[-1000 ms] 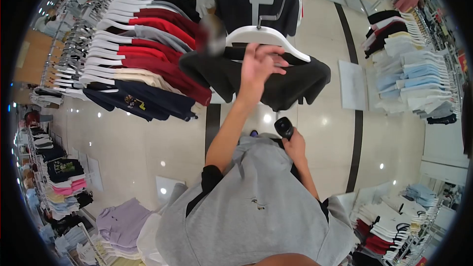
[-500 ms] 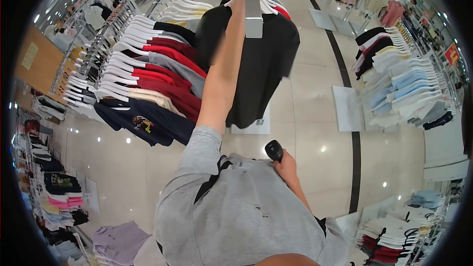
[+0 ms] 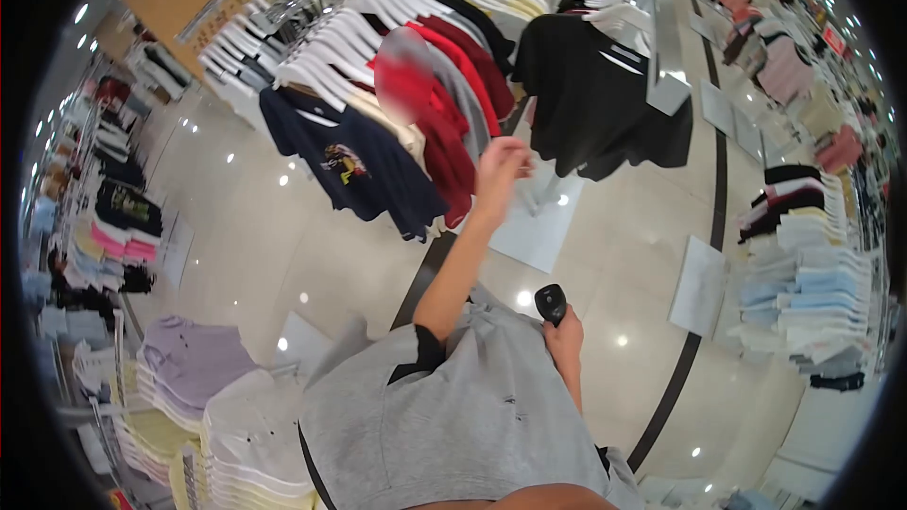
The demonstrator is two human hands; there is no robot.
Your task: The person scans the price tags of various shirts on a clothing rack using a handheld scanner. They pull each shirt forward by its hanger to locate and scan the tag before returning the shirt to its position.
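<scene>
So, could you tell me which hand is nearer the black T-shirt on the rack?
Left. The left hand is raised just beside the black T-shirt; the right hand holds a scanner low.

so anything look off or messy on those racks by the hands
Nothing stands out. The shirts on the rack hang in an even row on white hangers, and the black shirt hangs straight. The left hand is raised, empty, near the red shirts; the right hand holds a black scanner. The floor looks clean.
</scene>
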